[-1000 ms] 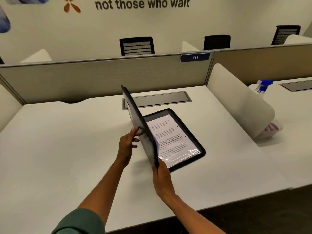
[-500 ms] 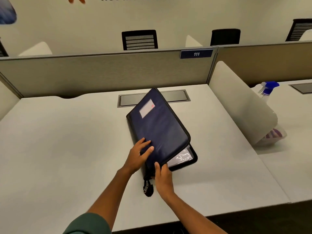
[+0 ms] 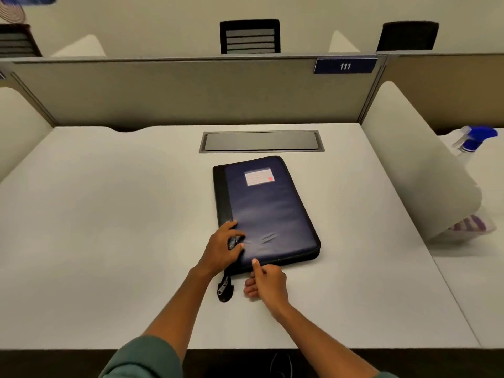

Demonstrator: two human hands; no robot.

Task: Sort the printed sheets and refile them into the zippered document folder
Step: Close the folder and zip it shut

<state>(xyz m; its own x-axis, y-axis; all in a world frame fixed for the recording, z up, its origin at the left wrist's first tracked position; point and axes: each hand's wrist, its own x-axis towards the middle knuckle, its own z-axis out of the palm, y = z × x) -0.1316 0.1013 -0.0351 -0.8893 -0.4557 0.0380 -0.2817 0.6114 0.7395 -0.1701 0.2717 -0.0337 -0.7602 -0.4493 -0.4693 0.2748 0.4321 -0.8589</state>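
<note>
Navy zip folder [image 3: 266, 211] lies closed flat mid-desk [image 3: 109, 227] w/ zipper pull [image 3: 224, 287] trailing off its near-left corner — left hand [image 3: 221, 251] gripping that corner, right hand [image 3: 266, 281] loosely curled, thumb on near edge — spray bottle [image 3: 473, 143] far right.

The folder [image 3: 268, 211] lies on the desk [image 3: 109, 227], before the cable hatch [image 3: 261, 141], spray bottle [image 3: 474, 144] far right.
</note>
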